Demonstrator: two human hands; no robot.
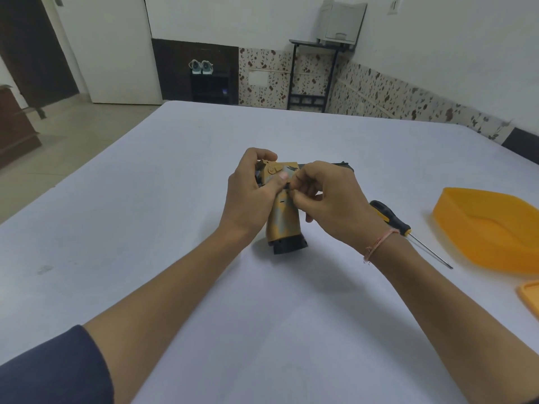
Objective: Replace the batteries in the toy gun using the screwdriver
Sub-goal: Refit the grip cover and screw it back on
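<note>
The tan and grey toy gun (284, 223) stands on its black grip base in the middle of the white table (175, 199). My left hand (250, 193) grips its upper body, thumb pressed on the side. My right hand (329, 202) pinches at a spot on the gun's side with thumb and fingertips; whatever small part sits between them is hidden. The black and yellow screwdriver (405, 228) lies on the table just behind my right wrist, its shaft pointing to the right, and neither hand touches it.
A yellow plastic tray (490, 228) sits at the right edge of the table. An orange lid corner (529, 295) shows lower right. Beyond the table are a dark folding stand, a shoe rack and a door.
</note>
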